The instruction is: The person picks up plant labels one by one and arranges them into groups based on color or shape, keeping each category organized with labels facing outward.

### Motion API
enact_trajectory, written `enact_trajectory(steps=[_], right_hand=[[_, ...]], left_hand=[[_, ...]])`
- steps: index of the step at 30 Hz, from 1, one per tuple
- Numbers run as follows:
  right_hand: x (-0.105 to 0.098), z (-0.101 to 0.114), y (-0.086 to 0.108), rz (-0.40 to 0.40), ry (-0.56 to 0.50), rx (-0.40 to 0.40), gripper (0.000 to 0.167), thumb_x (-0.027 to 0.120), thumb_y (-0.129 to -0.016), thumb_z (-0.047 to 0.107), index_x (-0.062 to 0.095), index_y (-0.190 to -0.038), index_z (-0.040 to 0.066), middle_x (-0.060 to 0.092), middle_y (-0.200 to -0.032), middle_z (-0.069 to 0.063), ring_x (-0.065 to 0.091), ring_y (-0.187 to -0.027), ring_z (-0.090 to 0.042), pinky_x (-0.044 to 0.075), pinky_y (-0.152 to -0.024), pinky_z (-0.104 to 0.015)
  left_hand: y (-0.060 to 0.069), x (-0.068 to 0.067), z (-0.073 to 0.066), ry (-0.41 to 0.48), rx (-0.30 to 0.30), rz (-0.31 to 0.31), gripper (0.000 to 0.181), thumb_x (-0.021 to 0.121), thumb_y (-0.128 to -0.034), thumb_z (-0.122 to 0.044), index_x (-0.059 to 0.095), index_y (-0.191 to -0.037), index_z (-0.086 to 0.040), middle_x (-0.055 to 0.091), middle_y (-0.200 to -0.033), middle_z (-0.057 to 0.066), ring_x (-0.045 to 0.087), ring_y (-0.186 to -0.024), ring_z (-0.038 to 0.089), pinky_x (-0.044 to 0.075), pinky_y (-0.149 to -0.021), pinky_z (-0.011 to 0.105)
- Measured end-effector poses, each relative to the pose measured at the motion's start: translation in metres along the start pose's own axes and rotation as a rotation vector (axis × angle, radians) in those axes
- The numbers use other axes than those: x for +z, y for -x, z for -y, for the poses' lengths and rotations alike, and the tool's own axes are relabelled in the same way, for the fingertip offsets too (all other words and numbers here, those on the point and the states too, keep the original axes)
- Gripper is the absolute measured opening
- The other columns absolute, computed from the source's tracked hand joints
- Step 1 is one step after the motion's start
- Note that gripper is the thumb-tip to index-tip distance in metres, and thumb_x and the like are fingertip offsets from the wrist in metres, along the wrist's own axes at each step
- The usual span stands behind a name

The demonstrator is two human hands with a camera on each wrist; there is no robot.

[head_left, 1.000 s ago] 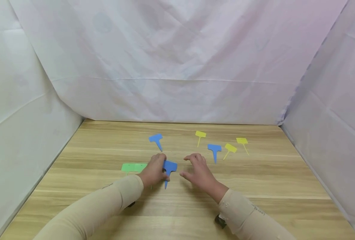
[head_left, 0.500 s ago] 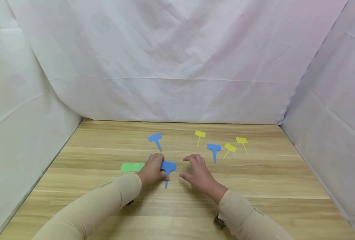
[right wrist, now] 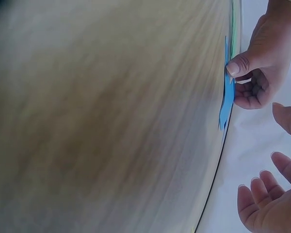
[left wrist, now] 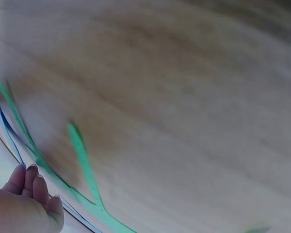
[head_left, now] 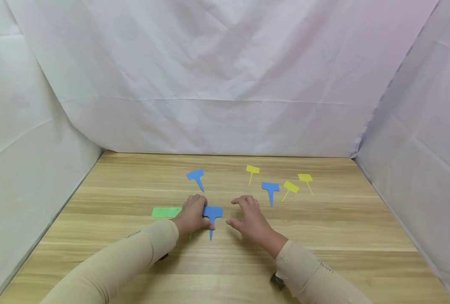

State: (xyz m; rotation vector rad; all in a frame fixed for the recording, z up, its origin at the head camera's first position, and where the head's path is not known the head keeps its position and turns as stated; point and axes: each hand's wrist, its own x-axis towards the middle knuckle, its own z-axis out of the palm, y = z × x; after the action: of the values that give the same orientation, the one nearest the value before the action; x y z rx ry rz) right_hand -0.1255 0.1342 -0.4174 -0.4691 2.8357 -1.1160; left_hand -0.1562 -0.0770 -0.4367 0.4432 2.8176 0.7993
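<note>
A blue T-shaped tag (head_left: 212, 212) lies at the middle of the table, stem toward the near edge. My left hand (head_left: 191, 214) pinches its left side between thumb and fingers, as the right wrist view also shows at the blue tag (right wrist: 227, 99). Green tags (head_left: 166, 212) lie just left of that hand, which partly covers them; in the left wrist view a green tag (left wrist: 82, 158) shows its stem. To the right of the blue tag my right hand (head_left: 252, 219) hovers with thumb and fingers apart, holding nothing.
Another blue tag (head_left: 196, 175) lies behind my left hand. Beyond my right hand are a blue tag (head_left: 270, 186) and three yellow tags (head_left: 291, 187). White cloth (head_left: 225, 126) hangs behind the wooden table (head_left: 342, 228) and at both sides.
The held blue tag has turned slightly, its head now level, and shifted a little left with my left hand. My right hand keeps nearly the same place and pose.
</note>
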Motion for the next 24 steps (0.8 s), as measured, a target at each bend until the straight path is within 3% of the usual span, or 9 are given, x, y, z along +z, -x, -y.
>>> enact_trajectory(steps=[13,24], right_hand=[[0.0022,0.0009,-0.0006,0.014,-0.015,0.007,0.049,0.076,-0.085,0.02,0.054,-0.127,0.007,0.045,-0.127,-0.014,0.04,-0.116,-0.03,0.042,-0.094,-0.046],[0.0021,0.0032,-0.0007,0.018,-0.009,0.001,0.049,0.076,-0.085,0.021,0.054,-0.127,0.007,0.044,-0.128,-0.013,0.04,-0.118,-0.029,0.041,-0.097,-0.046]], left_hand=[[0.0061,-0.0073,-0.004,-0.02,0.055,-0.013,0.056,0.088,-0.0677,-0.033,0.054,-0.099,-0.001,0.046,-0.09,0.003,0.038,-0.088,0.022,0.036,-0.085,0.042],[0.003,-0.0027,0.0002,-0.036,0.021,0.003,0.058,0.088,-0.0668,-0.037,0.056,-0.102,-0.003,0.047,-0.096,0.004,0.038,-0.09,0.022,0.036,-0.087,0.041]])
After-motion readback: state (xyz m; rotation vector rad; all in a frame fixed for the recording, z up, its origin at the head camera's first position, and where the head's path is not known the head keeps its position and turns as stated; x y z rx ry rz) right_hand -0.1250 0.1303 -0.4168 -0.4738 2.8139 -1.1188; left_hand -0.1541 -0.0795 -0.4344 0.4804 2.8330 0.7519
